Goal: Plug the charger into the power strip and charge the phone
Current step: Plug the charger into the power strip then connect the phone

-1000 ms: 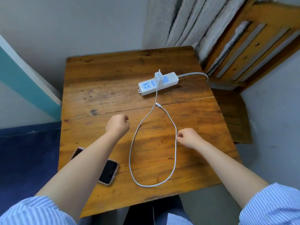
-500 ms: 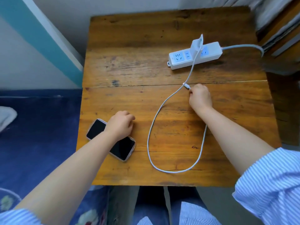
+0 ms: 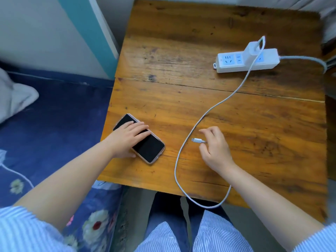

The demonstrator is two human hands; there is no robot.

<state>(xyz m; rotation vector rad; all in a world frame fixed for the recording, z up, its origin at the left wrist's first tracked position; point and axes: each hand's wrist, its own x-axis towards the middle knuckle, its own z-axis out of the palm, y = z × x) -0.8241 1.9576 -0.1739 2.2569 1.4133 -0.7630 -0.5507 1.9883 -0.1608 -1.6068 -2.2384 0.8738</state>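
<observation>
A white charger (image 3: 253,48) sits plugged into the white power strip (image 3: 236,65) at the table's far right. Its white cable (image 3: 214,107) runs down the table, loops past the front edge and comes back up to my right hand (image 3: 216,149), which pinches the cable just behind its plug tip (image 3: 196,140). The tip points left toward a black phone (image 3: 147,145) lying screen up near the table's left front. My left hand (image 3: 127,139) lies flat over the phone's upper half, fingers spread across the screen. A gap separates tip and phone.
The wooden table (image 3: 181,51) has a seam across its middle. A blue flowered bedcover (image 3: 45,124) with white cloth (image 3: 14,99) lies to the left. The strip's grey cord (image 3: 305,60) leaves over the right edge.
My right hand picked up the cable's plug end and carried it down and left toward the phone. My left hand moved onto the phone. The camera tilted down and left.
</observation>
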